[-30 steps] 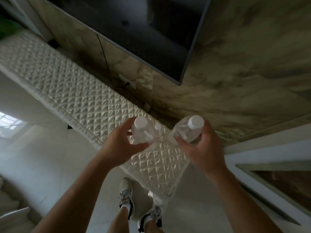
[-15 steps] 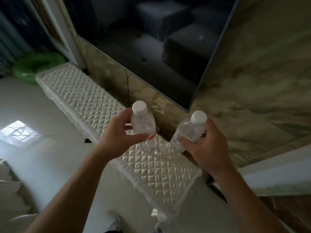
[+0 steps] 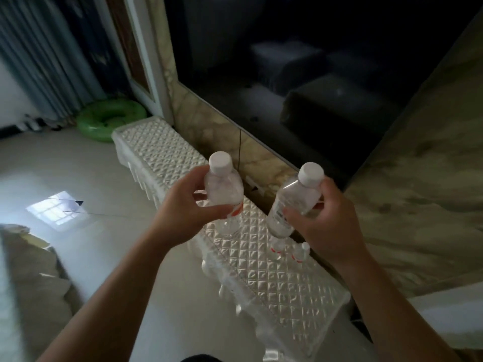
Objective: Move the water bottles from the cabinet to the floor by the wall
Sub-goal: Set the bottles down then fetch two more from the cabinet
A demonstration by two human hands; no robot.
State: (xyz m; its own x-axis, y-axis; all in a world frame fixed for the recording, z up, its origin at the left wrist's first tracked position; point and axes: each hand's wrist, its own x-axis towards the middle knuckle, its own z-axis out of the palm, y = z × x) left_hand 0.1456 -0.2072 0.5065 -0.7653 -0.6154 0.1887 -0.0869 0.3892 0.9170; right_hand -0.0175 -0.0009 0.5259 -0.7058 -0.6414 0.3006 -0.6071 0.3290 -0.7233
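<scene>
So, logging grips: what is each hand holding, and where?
Left hand grips a clear, white-capped plastic water bottle round its body; right hand grips a second bottle likewise.

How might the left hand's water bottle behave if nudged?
The water bottle in the left hand is tall and narrow, so it probably tips easily. Its round body would likely roll once down.

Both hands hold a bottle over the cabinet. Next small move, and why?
Probably carry both away from the cabinet and down toward the floor by the wall: left hand grips the left bottle, right hand the right bottle, both capped and clear of the quilted top.
</scene>
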